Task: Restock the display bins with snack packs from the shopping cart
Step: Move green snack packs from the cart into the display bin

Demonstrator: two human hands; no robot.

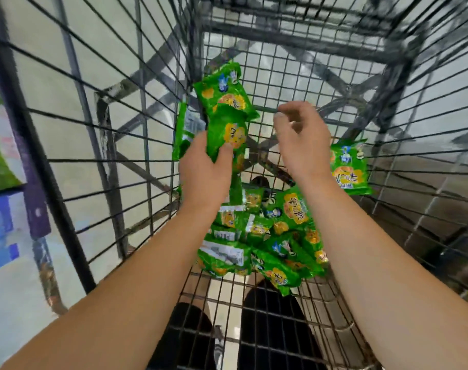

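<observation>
Nearest the camera, two bare forearms reach forward and down into a wire shopping cart (pixel 267 316), and dark trousers show through the mesh floor below them. On that floor, between the forearms, lies a heap of green snack packs (pixel 265 244), overlapping one another, some face up with yellow printed rounds, others turned over to show white label panels.

Farther in, the left hand (pixel 205 172) grips a bunch of green snack packs (pixel 227 129) held up above the heap: the thumb presses across the front of the nearest pack and the fingers are curled round behind, out of view. The bunch fans upward, the top pack tilted toward the cart's left wall, and one pack at the left edge shows its white back panel.

Just to the right, apart from the bunch, the right hand (pixel 301 140) hovers with its fingers loosely bent and spread, holding nothing; the fingertips (pixel 281 116) point toward the held packs without touching them.

Beyond the right wrist a single green snack pack (pixel 349 166) leans upright against the cart's right wall, well apart from the heap.

Past the mesh, pale floor tiles (pixel 115 76) show, and at far left stand a blue box (pixel 0 231) and a blurred green shape.
</observation>
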